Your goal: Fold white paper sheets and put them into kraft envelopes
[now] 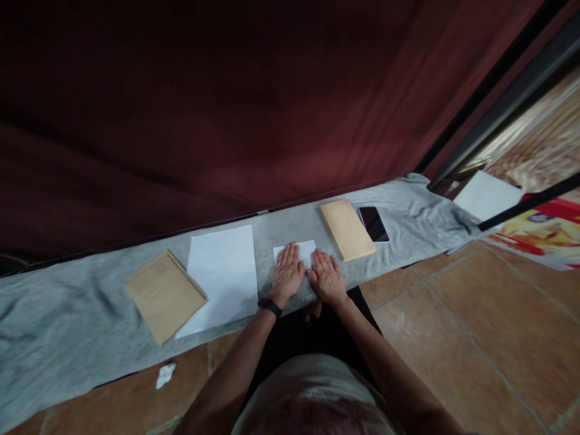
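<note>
A small white folded paper [307, 249] lies on the grey cloth in front of me. My left hand [287, 272] rests flat over its left part, fingers stretched out; a dark band circles that wrist. On the paper's right side my right hand [327, 278] lies flat too, its fingers extended. The hands hide much of the paper. Left of them is a larger stack of white sheets [226, 272], partly covered by brown envelopes [165, 296]. To the right of my hands lies another pile of brown envelopes [348, 229].
A dark-screened phone [374, 224] lies beyond the right envelopes. The grey cloth [67, 320] covers a long narrow surface against a dark red curtain [226, 109]. A crumpled white scrap [165, 375] is on the tiled floor [453, 332]. Dark metal bars [502, 103] stand at right.
</note>
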Motion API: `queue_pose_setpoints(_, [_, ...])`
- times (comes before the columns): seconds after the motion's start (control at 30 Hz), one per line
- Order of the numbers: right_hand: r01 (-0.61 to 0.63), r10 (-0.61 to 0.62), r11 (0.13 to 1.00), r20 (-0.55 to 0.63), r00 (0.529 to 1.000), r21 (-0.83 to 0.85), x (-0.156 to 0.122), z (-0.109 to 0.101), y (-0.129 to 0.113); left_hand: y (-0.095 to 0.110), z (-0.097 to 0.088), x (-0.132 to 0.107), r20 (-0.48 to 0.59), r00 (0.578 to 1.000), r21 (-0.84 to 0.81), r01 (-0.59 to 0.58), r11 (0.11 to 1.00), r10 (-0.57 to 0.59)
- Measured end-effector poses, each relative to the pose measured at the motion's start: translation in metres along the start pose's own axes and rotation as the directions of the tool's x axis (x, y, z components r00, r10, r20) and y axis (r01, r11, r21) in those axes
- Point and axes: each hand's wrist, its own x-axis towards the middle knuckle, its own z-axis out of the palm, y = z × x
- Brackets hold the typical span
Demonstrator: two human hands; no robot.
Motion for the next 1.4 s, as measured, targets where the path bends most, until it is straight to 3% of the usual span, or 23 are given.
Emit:
queue_pose_setpoints(0.47, [0.0, -0.001, 1.0, -0.016, 1.0, -0.019, -0.001, 0.001, -0.001, -0.012, -0.001, -0.008, -0.074, 0.977, 0.067, 0.207, 0.976, -0.202])
queue_pose_setpoints(0.53, [-0.001, 0.0, 1.0, -0.015, 1.0, -0.016, -0.001, 0.0, -0.001, -0.008, -0.001, -0.017, -0.104, 0.983, 0.06, 0.161, 0.985, -0.154])
queue_pose_setpoints(0.67, [-0.006, 0.006, 1.0, 0.002, 1.0, -0.013, 0.0, -0.001, -0.002, 0.005, -0.001, -0.043, -0.097, 0.99, 0.025, -0.105, 0.994, 0.107])
queue_pose_setpoints(0.73, [-0.005, 0.005, 1.0, 0.007, 1.0, -0.011, 0.0, -0.002, -0.002, 0.009, 0.0, -0.052, -0.084, 0.986, 0.022, -0.146, 0.989, 0.147])
queue_pose_setpoints(1.23, [-0.026, 0.026, 0.999, 0.02, 0.999, 0.019, 0.0, -0.002, -0.003, -0.004, -0.001, -0.077, -0.179, 0.981, 0.079, 0.09, 0.993, -0.075])
queue_pose_setpoints(1.4, [-0.035, 0.034, 0.999, 0.028, 0.999, 0.041, 0.0, -0.003, -0.002, -0.004, 0.001, -0.087, -0.197, 0.979, 0.083, 0.059, 0.995, -0.041])
